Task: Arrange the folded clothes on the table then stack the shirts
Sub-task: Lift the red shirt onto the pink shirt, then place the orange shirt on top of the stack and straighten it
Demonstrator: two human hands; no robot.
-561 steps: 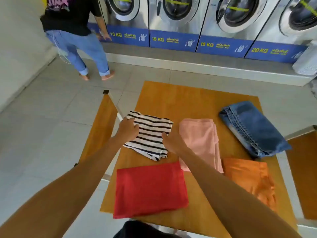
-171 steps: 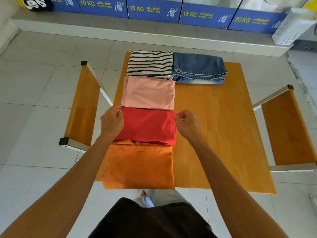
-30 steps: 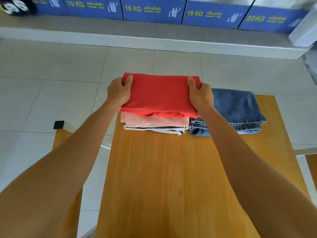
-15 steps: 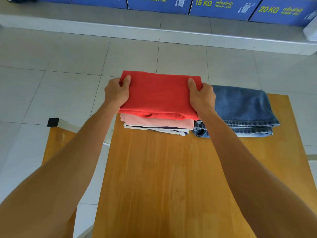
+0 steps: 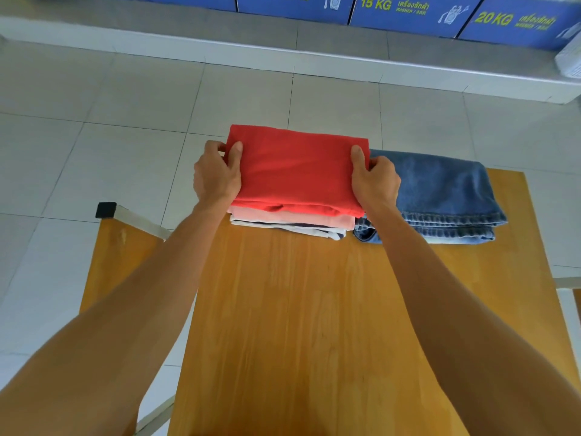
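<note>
Red folded shirt (image 5: 298, 171) sits on top of a small stack at the far left corner of the wooden table (image 5: 314, 325), its far edge overhanging the table's far edge above the tiled floor (image 5: 94, 146). Under it a pink folded shirt (image 5: 292, 218), and under that a striped one (image 5: 301, 229), only their near edges showing. Left hand (image 5: 215, 176) grips the red shirt's left edge, thumb pressed on top, fingers curled around the side and underneath. Right hand (image 5: 375, 180) does the same on the right edge, thumb on top, fingers wrapped down the side; both sets of fingers clamped on the cloth. Both arms stretch out straight from the near side of the table. Folded blue jeans (image 5: 440, 196) lie just beside the stack on the right, touching it, also along the far edge. The near half of the tabletop is bare wood. A wooden bench (image 5: 119, 253) with a white metal frame stands off the table's left edge. Beyond the floor, a raised grey ledge (image 5: 283, 48) carries blue panels (image 5: 408, 11) marked 15 KG and 20 KG.
</note>
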